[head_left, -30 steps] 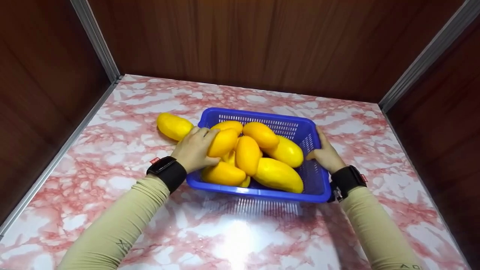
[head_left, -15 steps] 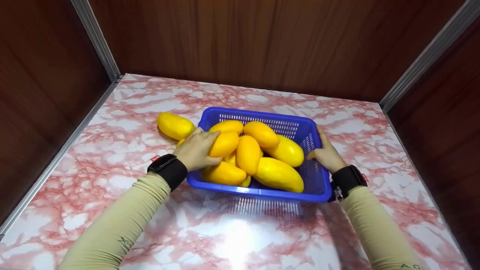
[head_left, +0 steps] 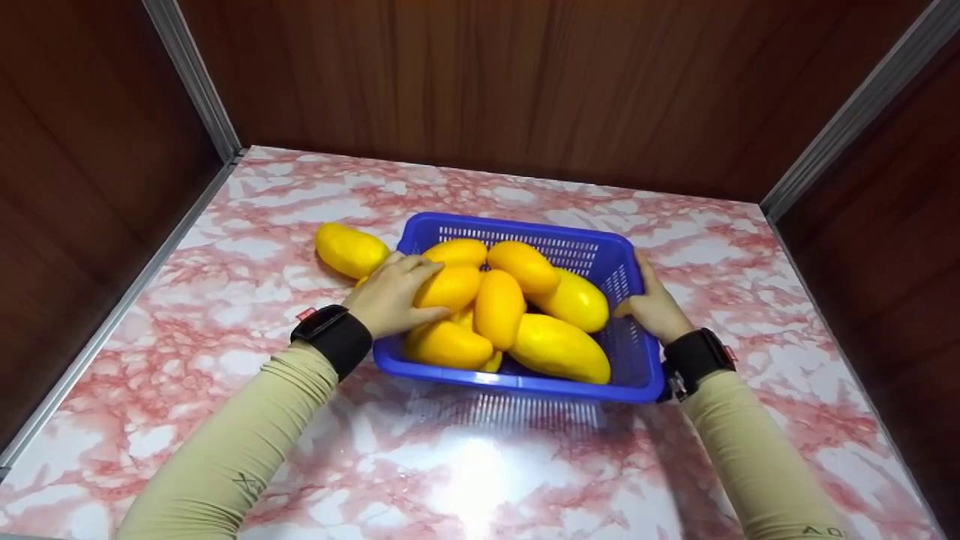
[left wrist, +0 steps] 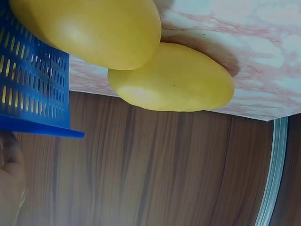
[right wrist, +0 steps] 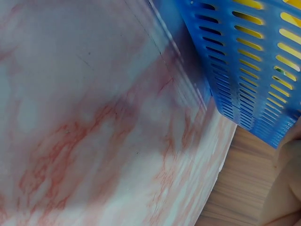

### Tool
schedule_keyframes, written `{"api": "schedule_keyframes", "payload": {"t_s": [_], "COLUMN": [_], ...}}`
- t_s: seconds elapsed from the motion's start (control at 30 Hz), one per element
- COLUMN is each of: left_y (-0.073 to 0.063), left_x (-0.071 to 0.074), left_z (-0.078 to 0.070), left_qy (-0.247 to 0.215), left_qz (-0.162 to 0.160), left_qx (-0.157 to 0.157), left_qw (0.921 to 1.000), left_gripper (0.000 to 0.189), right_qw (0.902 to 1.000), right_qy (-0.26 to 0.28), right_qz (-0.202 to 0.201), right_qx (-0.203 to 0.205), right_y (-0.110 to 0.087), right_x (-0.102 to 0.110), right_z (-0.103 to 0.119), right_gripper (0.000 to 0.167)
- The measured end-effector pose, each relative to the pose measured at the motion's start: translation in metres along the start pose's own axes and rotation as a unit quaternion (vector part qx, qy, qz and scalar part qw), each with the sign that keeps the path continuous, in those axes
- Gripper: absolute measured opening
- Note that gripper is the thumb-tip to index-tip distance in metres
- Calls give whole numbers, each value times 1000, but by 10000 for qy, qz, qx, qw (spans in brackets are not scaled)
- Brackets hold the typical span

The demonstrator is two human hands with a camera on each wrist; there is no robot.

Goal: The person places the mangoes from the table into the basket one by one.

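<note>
A blue plastic basket [head_left: 517,382] with slotted walls stands mid-table, holding several yellow-orange mangoes. My left hand [head_left: 386,296] reaches over its left rim, thumb and fingers around the near end of a mango [head_left: 452,287] on top of the pile. My right hand [head_left: 656,304] grips the opposite short side, thumb inside the rim and fingers outside. In the right wrist view, part of that hand [right wrist: 287,179] shows beside the slotted wall [right wrist: 244,70]. Outside the basket on the left lies a yellow mango [head_left: 350,250]; a second one [left wrist: 94,33] overlaps it in the left wrist view.
The table [head_left: 247,412] has a red-and-white marbled top. Dark wood-grain panels [head_left: 480,82] enclose its back and both sides, with metal strips [head_left: 195,82] at the corners. Table surface shows in front of the basket and to its right.
The mango under my left hand has tipped from steeper to flatter and shifted slightly right, the hand following a little. My right hand and the basket stay almost where they were.
</note>
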State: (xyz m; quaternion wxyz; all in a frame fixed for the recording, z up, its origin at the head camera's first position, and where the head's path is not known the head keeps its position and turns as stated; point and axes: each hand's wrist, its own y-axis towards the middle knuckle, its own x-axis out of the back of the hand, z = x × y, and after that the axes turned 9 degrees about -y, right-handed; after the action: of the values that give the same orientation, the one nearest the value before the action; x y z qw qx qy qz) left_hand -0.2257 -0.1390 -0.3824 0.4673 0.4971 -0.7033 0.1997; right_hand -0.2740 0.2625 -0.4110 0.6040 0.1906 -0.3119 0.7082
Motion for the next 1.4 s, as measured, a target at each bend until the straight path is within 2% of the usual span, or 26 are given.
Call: {"api": "schedule_keyframes", "payload": {"t_s": [0.2,0.3,0.47,0.73,1.0,1.4], "left_y": [0,1,4,0,-2,-8], "left_x": [2,5,14,18,19,18], "left_z": [1,2,10,27,32,51], "left_qy": [-97,-260,-445,-332,-173,31], "left_qz": [-141,-173,-442,-738,-810,-998], "left_qx": [-184,-105,161,420,422,720], "left_qw": [9997,9995,9979,9958,9957,9924], "left_gripper": [70,65,54,49,46,40], "right_qw": [10000,10000,9999,9999,9998,9998], "right_qy": [11,44,74,63,156,140], "right_qz": [2,-15,-23,-34,2,-24], "right_qx": [20,73,118,155,109,157], "right_y": [0,-1,-3,-2,-1,-3], "right_x": [0,0,-1,-2,-1,-1], "right_z": [-1,-1,0,1,0,0], "right_gripper": [116,117,116,118,117,117]}}
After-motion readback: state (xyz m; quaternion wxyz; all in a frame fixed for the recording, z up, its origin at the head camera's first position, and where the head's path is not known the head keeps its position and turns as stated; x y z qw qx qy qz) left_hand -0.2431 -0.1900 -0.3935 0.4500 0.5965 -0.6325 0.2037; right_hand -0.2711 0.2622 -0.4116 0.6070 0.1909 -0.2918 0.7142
